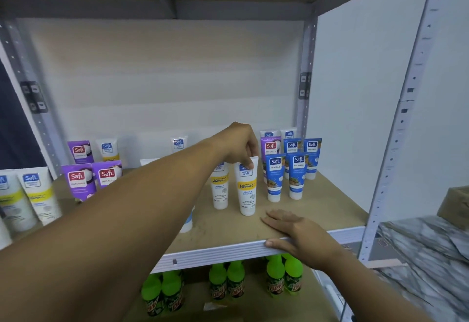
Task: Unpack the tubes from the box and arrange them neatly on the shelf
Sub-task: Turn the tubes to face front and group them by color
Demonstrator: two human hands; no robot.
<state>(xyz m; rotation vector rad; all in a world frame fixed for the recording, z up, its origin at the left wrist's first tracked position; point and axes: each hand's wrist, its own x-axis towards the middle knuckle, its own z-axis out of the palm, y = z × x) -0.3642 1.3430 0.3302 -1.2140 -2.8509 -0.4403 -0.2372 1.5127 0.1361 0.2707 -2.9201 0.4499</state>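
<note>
The left hand (pixel 239 144) reaches across the shelf (pixel 317 210), its grip pinched on the top edge of a white Vitamin C tube (pixel 247 187) that stands upright on its cap near the front, just beside a second white tube (pixel 220 187). The right hand (pixel 297 233) lies flat on the shelf's front edge, fingers straight, thumb on the metal rim, holding nothing. Blue tubes (pixel 285 177) stand to the right, purple tubes (pixel 88 177) to the left, and green-capped bottles (pixel 228 281) stand on the shelf below.
</note>
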